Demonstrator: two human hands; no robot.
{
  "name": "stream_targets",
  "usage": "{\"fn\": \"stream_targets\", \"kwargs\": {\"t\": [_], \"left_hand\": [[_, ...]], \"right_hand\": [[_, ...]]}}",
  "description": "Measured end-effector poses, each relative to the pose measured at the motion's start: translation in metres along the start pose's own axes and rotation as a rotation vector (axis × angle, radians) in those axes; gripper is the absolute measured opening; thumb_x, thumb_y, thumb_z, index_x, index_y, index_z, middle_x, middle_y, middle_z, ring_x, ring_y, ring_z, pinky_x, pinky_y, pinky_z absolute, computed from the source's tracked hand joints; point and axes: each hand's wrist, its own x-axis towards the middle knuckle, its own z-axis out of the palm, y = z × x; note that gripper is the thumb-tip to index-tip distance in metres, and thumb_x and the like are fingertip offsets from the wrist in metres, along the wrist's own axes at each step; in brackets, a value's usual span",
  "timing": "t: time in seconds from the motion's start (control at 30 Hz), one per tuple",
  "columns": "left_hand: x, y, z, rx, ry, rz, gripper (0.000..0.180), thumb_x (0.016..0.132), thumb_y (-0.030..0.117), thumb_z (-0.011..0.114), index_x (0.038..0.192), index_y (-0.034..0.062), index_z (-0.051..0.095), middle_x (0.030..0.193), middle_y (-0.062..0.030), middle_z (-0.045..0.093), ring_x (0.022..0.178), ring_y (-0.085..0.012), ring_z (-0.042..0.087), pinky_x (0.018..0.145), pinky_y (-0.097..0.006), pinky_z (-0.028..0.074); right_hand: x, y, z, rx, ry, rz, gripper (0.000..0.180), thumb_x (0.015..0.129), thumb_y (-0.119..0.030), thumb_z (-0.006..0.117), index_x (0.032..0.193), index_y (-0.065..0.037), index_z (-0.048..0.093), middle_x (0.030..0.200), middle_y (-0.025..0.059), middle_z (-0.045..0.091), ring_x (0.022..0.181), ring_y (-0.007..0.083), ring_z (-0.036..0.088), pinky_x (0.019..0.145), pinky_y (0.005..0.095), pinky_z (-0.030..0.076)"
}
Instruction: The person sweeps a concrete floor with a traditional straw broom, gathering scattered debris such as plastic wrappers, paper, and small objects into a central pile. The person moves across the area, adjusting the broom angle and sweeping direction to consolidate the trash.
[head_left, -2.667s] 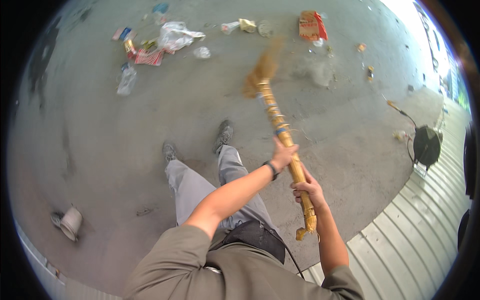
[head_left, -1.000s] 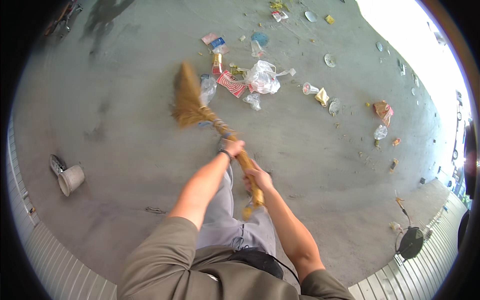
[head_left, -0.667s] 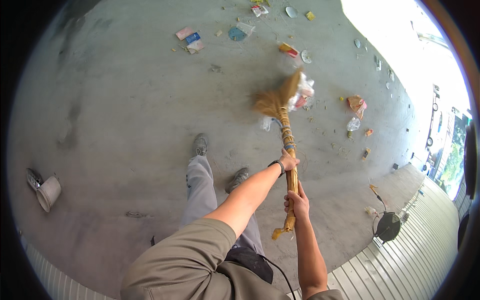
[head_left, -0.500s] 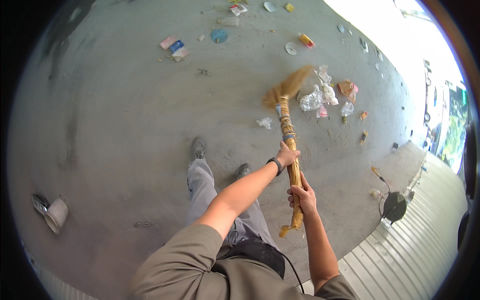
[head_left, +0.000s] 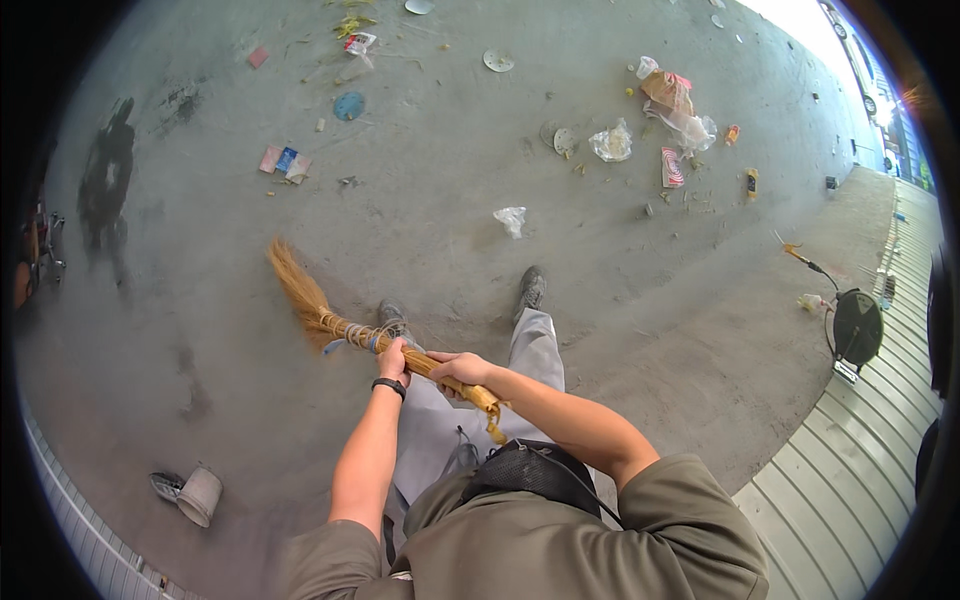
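Note:
A straw broom with a bundled, wire-bound handle lies slantwise across the front of my legs, its bristles fanned toward the left. My left hand, with a dark band at the wrist, is wrapped round the handle near the binding. Closer to the handle's frayed end, my right hand grips it too. Ahead of my shoes, a crumpled clear plastic piece lies on the grey floor.
Ahead to the right lie a brown paper bag, plastic bags and a red-and-white packet. A blue disc is ahead left. A grey pot lies at lower left. A black round object stands by the ribbed wall.
The broom has swung from the litter at the right over to my left, both hands moving with it. My right foot has stepped out to the right. Some bags and packets lie differently.

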Motion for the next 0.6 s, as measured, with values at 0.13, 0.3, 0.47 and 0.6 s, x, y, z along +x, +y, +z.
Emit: {"fn": "stream_targets", "kwargs": {"t": [0.13, 0.3, 0.47, 0.6], "left_hand": [[0.035, -0.083, 0.125, 0.225, -0.153, -0.022, 0.024, 0.077, 0.017, 0.067, 0.090, 0.0007, 0.056, 0.080, -0.0097, 0.058, 0.070, -0.0218, 0.060, 0.066, -0.039, 0.052], [-0.005, -0.295, 0.421, 0.484, -0.311, 0.047, 0.048, 0.075, 0.016, 0.067, 0.110, -0.0049, 0.040, 0.088, -0.0113, 0.056, 0.075, -0.0207, 0.059, 0.067, -0.038, 0.053], [-0.097, -0.391, 0.611, 0.588, -0.644, 0.055, 0.113, 0.073, 0.025, 0.070, 0.145, -0.0155, -0.008, 0.114, -0.0289, 0.059, 0.095, -0.0306, 0.065, 0.080, -0.035, 0.055], [-0.143, -0.377, 0.652, 0.649, -0.736, 0.044, 0.093, 0.077, 0.019, 0.069, 0.139, -0.0082, 0.005, 0.109, -0.0241, 0.058, 0.089, -0.0282, 0.065, 0.074, -0.037, 0.055]], "right_hand": [[-0.053, 0.012, -0.108, 0.135, 0.236, -0.062, 0.066, 0.090, -0.016, 0.063, 0.152, -0.023, 0.039, 0.076, 0.0042, 0.057, 0.059, 0.0135, 0.054, 0.050, 0.0292, 0.045], [-0.217, 0.060, -0.316, 0.393, 0.711, -0.184, 0.063, 0.091, -0.012, 0.064, 0.149, -0.026, 0.043, 0.075, 0.0082, 0.059, 0.054, 0.0149, 0.054, 0.047, 0.0286, 0.045], [-0.342, 0.075, -0.427, 0.307, 0.952, -0.382, 0.066, 0.089, -0.010, 0.062, 0.151, -0.014, 0.039, 0.074, 0.0034, 0.058, 0.053, 0.0106, 0.052, 0.046, 0.0255, 0.044], [-0.372, 0.063, -0.427, 0.137, 1.119, -0.386, 0.068, 0.088, -0.012, 0.064, 0.151, -0.012, 0.039, 0.076, 0.0015, 0.059, 0.054, 0.0088, 0.052, 0.045, 0.0240, 0.043]]}}
